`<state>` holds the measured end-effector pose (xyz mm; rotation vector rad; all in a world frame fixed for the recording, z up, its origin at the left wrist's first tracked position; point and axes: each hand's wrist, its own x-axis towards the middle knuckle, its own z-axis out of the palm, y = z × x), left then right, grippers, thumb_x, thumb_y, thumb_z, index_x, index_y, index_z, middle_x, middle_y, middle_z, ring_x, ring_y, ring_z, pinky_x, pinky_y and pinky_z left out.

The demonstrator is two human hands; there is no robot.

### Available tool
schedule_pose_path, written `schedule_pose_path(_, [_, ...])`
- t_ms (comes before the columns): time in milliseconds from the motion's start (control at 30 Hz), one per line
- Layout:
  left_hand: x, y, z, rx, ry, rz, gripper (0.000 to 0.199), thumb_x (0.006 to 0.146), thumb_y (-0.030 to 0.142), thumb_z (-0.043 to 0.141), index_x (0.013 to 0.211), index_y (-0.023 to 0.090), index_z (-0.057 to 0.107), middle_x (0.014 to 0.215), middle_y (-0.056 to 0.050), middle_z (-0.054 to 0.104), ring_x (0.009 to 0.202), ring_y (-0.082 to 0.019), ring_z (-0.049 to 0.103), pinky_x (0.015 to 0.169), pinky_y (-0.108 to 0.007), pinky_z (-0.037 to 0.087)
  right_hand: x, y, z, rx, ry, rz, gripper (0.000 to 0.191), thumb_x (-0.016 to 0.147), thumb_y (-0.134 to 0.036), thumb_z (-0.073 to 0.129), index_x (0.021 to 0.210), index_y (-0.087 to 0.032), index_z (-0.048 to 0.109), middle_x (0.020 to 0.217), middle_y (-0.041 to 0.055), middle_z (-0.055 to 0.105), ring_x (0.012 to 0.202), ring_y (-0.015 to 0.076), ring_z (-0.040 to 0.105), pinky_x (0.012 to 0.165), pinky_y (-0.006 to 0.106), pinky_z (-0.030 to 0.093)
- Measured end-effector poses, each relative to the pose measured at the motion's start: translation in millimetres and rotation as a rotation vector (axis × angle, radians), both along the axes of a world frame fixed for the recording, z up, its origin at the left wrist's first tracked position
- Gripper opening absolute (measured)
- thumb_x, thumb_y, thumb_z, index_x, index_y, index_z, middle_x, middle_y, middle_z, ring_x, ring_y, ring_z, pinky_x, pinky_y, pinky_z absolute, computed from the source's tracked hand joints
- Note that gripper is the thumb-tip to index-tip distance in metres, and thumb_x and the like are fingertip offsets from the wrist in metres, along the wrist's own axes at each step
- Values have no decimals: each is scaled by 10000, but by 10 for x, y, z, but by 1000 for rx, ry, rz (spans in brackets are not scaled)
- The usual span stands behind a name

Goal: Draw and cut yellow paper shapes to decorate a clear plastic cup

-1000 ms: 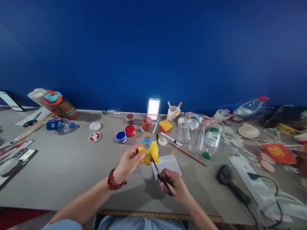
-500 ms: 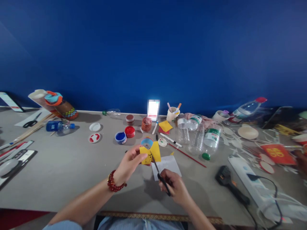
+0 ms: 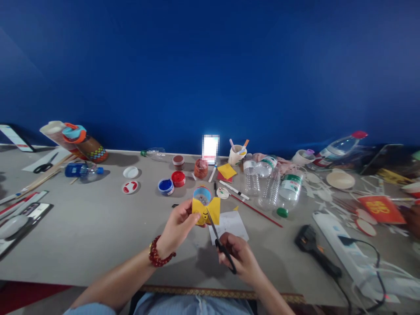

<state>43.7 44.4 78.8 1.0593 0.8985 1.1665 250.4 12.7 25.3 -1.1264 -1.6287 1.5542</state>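
My left hand (image 3: 183, 222) pinches a piece of yellow paper (image 3: 214, 211) with black drawn marks, its thumb across the front. A notch dips in the paper's top edge. Just behind it shows a round blue-rimmed container (image 3: 202, 195); whether the hand also holds this, I cannot tell. My right hand (image 3: 236, 253) grips black-handled scissors (image 3: 225, 255), with fingers through the loops. The blades point up and left and meet the yellow paper near its middle. Under the hands a white sheet (image 3: 233, 225) lies on the table.
Open blue paint (image 3: 166, 187) and red paint (image 3: 178, 178) stand beyond my left hand. Clear plastic bottles (image 3: 291, 188) lie to the right, near a black glue gun (image 3: 315, 249) and a white power strip (image 3: 341, 249). A red stick (image 3: 257, 211) lies slantwise. Another person's hand (image 3: 414, 218) shows at the right edge.
The view has shifted slightly. Both hands keep their hold on the paper and scissors, and the scissor handles sit a little lower and farther right.
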Motion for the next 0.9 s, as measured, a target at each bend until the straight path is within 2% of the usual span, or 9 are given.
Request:
schedule_pose_path(267, [16, -46, 56, -25, 47, -40, 159, 798, 283, 615, 887, 152, 631, 838, -36, 648, 733, -166, 623, 676, -274, 541, 1, -2, 41, -35, 4, 15, 534, 734, -712, 587, 687, -198, 452, 564, -26, 487, 493, 97, 393, 457, 210, 286])
schedule_pose_path(667, [8, -47, 86, 2, 112, -31, 109, 799, 259, 587, 836, 160, 614, 791, -18, 619, 750, -158, 603, 698, -246, 516, -9, -22, 77, -43, -5, -4, 481, 741, -650, 612, 666, -201, 456, 545, -18, 520, 491, 105, 439, 455, 205, 326])
schedule_pose_path(900, [24, -35, 138, -34, 94, -32, 135, 761, 285, 634, 805, 162, 604, 767, -19, 609, 712, -155, 584, 657, -243, 511, 13, -15, 16, -20, -10, 3, 446, 760, -618, 612, 689, -202, 466, 547, -21, 530, 481, 103, 449, 453, 207, 329])
